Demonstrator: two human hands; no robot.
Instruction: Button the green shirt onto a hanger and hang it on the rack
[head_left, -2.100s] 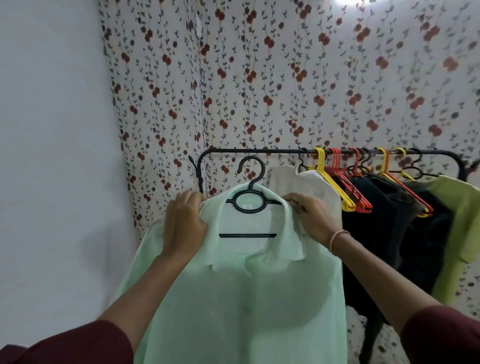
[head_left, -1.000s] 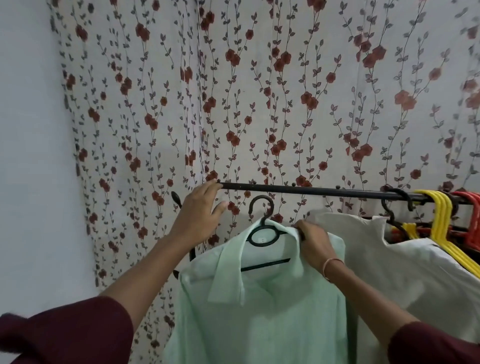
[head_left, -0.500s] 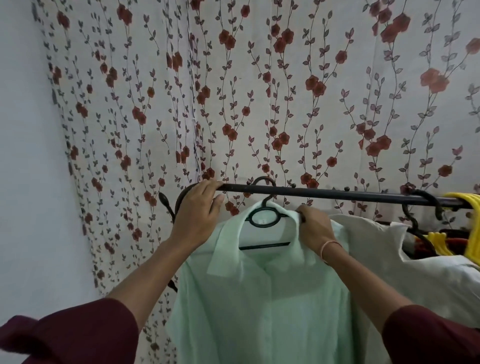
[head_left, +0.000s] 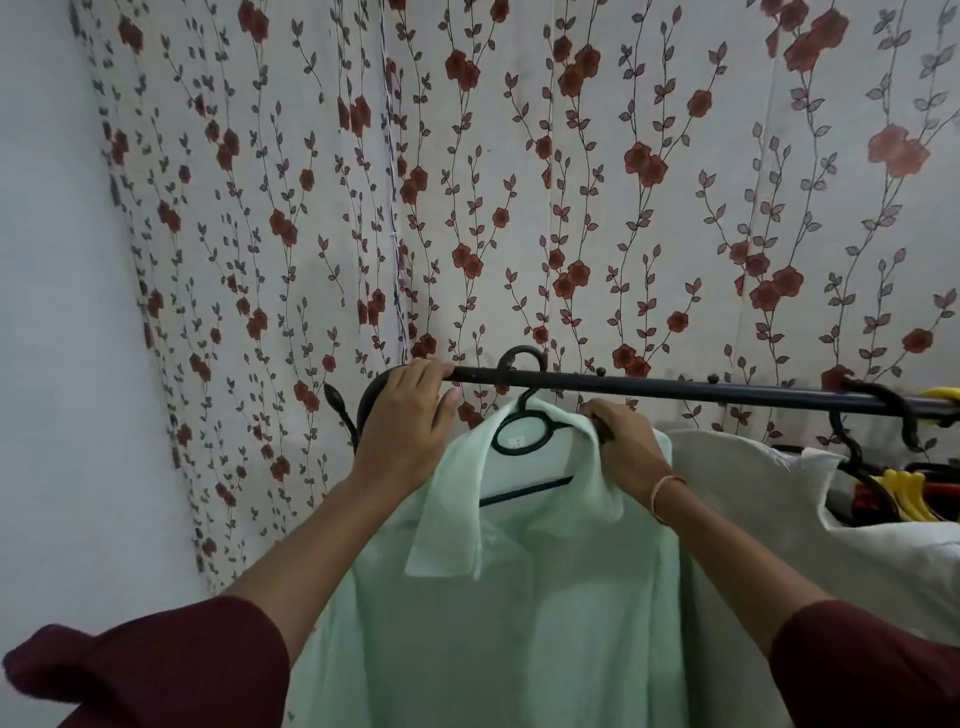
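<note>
Pinching the green shirt at the collar is right grip; left grip clasps rack.

Wearing my maroon top, left sleeve and right sleeve both ending around the elbow. Thin pinkish bangle on my right wrist.
</note>
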